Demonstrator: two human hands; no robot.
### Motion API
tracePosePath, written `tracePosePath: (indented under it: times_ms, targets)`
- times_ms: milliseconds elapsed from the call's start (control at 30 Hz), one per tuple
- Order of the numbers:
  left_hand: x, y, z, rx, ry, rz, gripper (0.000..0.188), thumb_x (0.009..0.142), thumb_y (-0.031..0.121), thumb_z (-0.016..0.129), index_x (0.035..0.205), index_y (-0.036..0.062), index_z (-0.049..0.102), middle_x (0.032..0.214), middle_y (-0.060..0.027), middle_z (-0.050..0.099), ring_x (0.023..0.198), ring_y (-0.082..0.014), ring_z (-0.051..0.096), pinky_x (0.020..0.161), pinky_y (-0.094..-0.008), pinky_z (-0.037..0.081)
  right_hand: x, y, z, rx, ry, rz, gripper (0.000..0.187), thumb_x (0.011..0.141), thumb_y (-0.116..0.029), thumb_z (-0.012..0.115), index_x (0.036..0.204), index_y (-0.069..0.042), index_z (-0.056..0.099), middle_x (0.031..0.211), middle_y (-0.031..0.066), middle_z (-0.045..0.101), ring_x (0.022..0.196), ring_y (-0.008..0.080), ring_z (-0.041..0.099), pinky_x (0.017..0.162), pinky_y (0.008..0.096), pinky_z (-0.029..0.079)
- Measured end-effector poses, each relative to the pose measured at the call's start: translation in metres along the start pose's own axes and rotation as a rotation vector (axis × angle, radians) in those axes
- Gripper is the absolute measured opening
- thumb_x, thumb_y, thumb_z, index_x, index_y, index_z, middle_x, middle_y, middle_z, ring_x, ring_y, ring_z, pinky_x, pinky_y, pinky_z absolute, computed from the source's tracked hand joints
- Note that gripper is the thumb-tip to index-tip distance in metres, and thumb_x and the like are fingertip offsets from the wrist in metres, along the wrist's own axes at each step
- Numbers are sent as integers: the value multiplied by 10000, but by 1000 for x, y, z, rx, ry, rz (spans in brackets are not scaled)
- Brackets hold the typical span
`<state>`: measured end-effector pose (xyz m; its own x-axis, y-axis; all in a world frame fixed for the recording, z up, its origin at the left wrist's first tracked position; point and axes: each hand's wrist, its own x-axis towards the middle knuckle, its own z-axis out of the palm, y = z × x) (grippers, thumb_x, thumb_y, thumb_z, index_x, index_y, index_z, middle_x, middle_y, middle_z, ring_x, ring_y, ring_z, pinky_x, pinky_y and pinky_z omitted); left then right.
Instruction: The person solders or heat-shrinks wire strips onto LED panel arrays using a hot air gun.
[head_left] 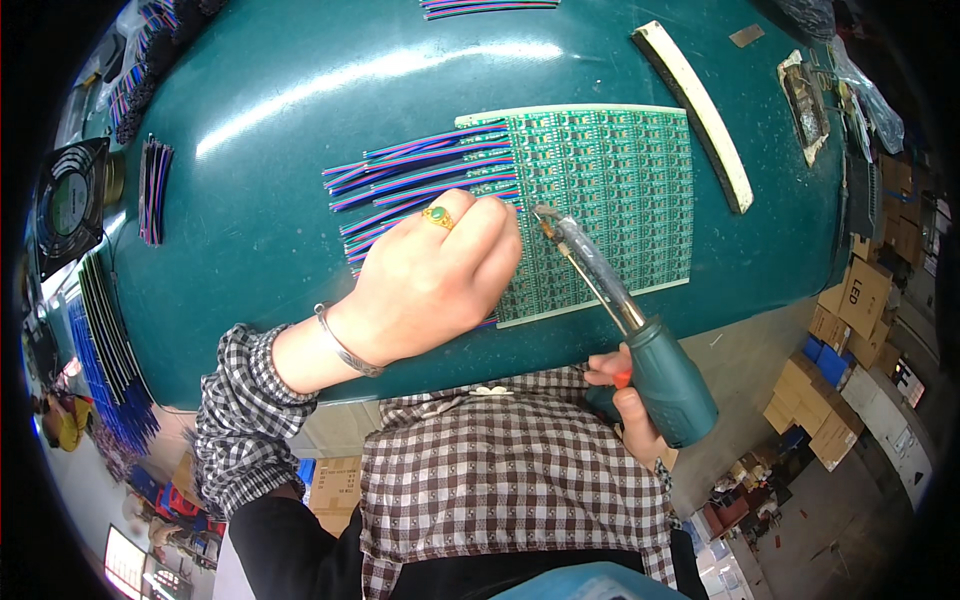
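Observation:
A green panel of small circuit boards (600,200) lies on the table, with multicoloured ribbon wires (430,170) joined along its left side in rows. My left hand (440,270), wearing a ring and a bangle, is closed on a ribbon wire at the panel's left edge; its fingertips are mostly hidden under the knuckles. In my right hand (638,420) is a soldering iron (670,380) with a dark green handle, a red trigger and a long metal barrel. Its tip points down at the panel, just right of my left fingers; whether it touches cannot be told.
On the green tabletop (270,220), a curved cream strip (700,110) lies right of the panel. A worn metal holder (803,105) stands at the far right. Wire bundles (155,190) and a black fan (72,208) are at the left. Cardboard boxes (850,310) sit beyond the right edge.

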<state>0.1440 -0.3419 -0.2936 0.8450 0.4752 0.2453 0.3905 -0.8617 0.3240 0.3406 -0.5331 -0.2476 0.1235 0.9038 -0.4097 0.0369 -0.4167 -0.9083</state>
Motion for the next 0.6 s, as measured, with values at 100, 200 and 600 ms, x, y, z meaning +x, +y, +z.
tracePosePath:
  times_ms: [100, 200, 600]
  targets:
    - [0, 0, 1, -5, -2, 1, 343, 688, 20, 652, 1025, -40, 662, 928, -87, 580, 765, -195, 601, 650, -288, 514, -5, 10, -3, -68, 6, -20, 459, 988, -198, 532, 1326, 83, 400, 1015, 121, 569, 975, 234, 607, 910, 441, 542]
    - [-1, 0, 2, -2, -3, -1, 343, 689, 23, 652, 1026, -39, 663, 927, -85, 580, 765, -194, 600, 651, -288, 513, -4, 12, 0, -13, 19, -39, 472, 983, -206, 548, 1318, 90, 397, 984, 110, 552, 951, 226, 595, 908, 445, 540]
    - [0, 0, 0, 5, -12, 6, 341, 693, 29, 652, 1027, -38, 664, 934, -85, 578, 774, -193, 598, 657, -287, 513, -4, 12, 2, 31, 29, 15, 505, 967, -213, 590, 1321, 86, 387, 962, 96, 533, 929, 214, 577, 908, 449, 537]
